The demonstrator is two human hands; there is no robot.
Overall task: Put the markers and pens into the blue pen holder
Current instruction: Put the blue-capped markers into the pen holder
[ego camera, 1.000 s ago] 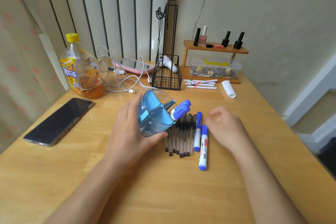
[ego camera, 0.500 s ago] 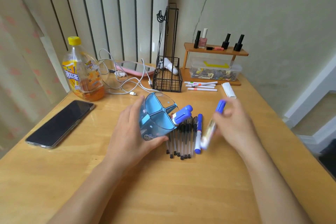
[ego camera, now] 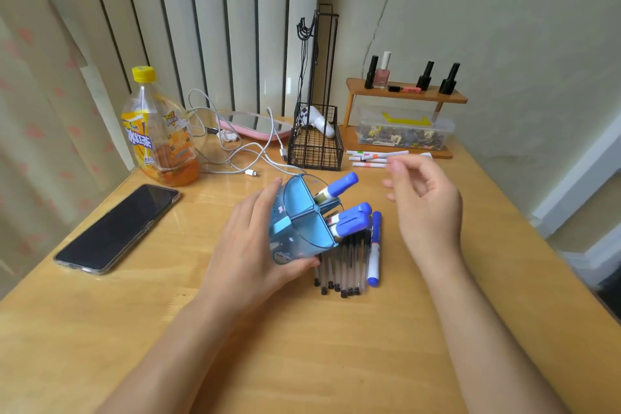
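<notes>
My left hand point(ego camera: 250, 242) grips the blue pen holder point(ego camera: 299, 228) and tilts its mouth to the right. Three blue-capped markers stick out of it: one point(ego camera: 337, 187) in the upper compartment, two point(ego camera: 351, 217) in a lower one. My right hand point(ego camera: 426, 205) hovers just right of the holder, fingers apart and holding nothing. One blue marker point(ego camera: 374, 247) lies on the table beside a row of several black pens point(ego camera: 339, 267), partly hidden under the holder. Thin white markers point(ego camera: 373, 158) lie further back.
A phone point(ego camera: 117, 227) lies at the left, with a drink bottle point(ego camera: 161, 131) and white cables point(ego camera: 242, 151) behind it. At the back stand a black wire basket point(ego camera: 316, 144) and a wooden shelf point(ego camera: 406, 96) with nail polish bottles over a clear box point(ego camera: 403, 131).
My right hand lifted a blue marker from the table and put it into the holder's upper compartment, then let go of it. The left hand kept the holder tilted.
</notes>
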